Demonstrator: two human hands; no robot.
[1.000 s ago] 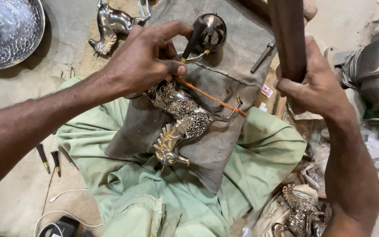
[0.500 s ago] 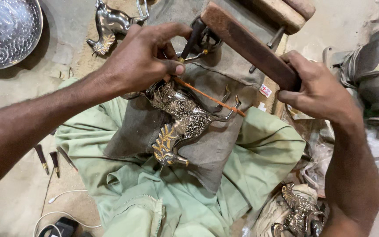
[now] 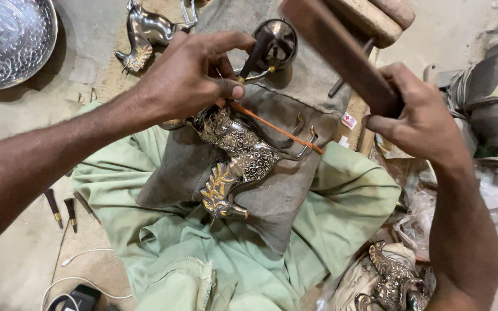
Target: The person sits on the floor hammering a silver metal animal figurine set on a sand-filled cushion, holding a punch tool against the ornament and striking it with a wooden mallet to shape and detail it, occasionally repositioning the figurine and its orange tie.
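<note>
The left hand (image 3: 188,78) pinches a dark-handled chisel (image 3: 255,55) against an engraved metal animal figurine (image 3: 234,158), hiding the figurine's upper end and the tool's tip. The figurine lies on a grey cloth (image 3: 295,201) over green fabric (image 3: 341,213), its long axis running diagonally from upper left to lower right-centre, gilded end toward the bottom. The right hand (image 3: 419,124) is closed around a wooden mallet (image 3: 341,52), whose head is partly cut off at the top edge.

Metal figure (image 3: 234,158) on cloth pad (image 3: 286,198), bowl (image 3: 7,40) far left, mallet (image 3: 341,55) above right
</note>
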